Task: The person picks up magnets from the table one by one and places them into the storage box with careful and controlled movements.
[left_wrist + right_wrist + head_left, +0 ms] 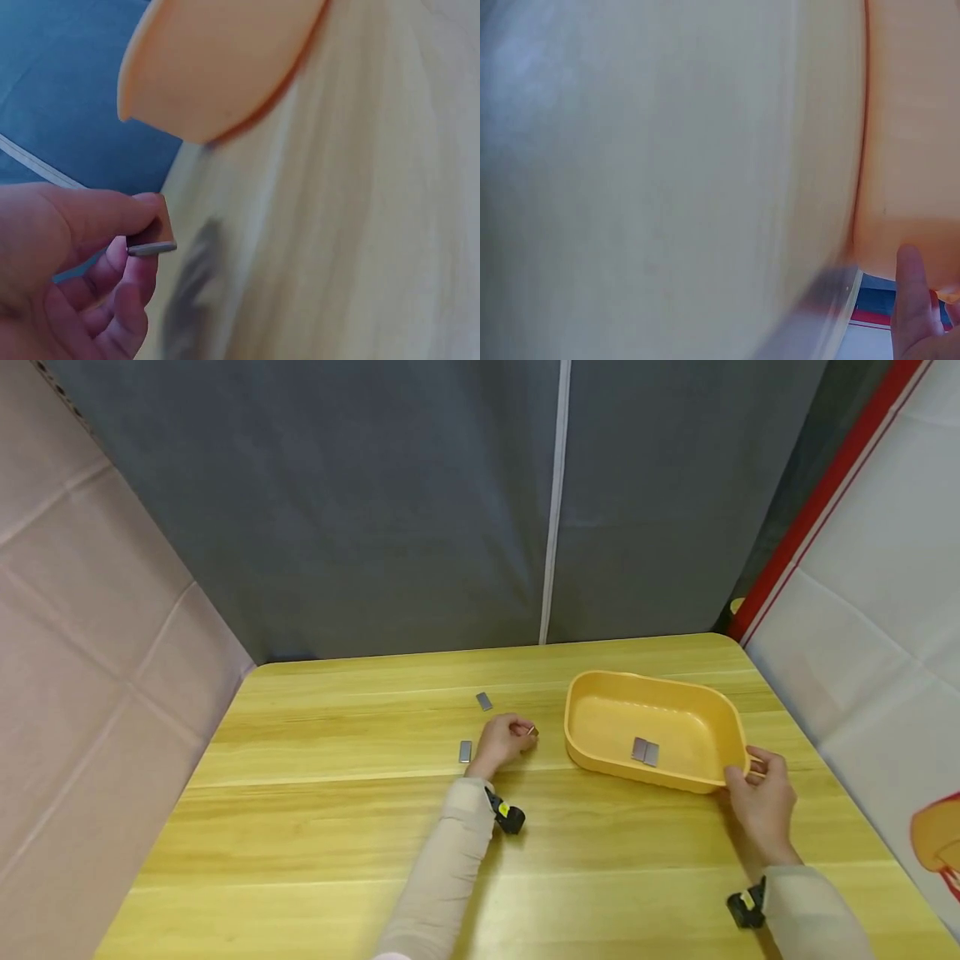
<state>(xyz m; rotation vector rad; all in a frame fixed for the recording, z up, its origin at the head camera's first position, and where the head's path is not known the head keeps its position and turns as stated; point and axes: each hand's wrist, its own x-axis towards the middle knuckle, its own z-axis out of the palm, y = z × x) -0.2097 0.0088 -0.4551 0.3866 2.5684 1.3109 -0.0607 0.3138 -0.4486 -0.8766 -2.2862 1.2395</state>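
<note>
My left hand (504,742) pinches a small flat metallic rectangular piece (152,247) between thumb and fingers, held above the table to the left of the yellow basin (600,763). In the left wrist view the basin's end wall (202,82) stands beyond that piece. My right hand (761,802) grips the basin's right end, thumb on the near outer wall and fingers around the end. Two grey rectangular pieces (645,752) lie side by side on the basin's floor. On the table, one grey piece (466,752) lies just left of my left hand and another grey piece (483,701) farther back.
The wooden table (300,827) has its far edge against a dark grey curtain (375,527). A pale sheet (90,652) hangs on the left, and a white sheet (885,635) with a red border stands along the right side.
</note>
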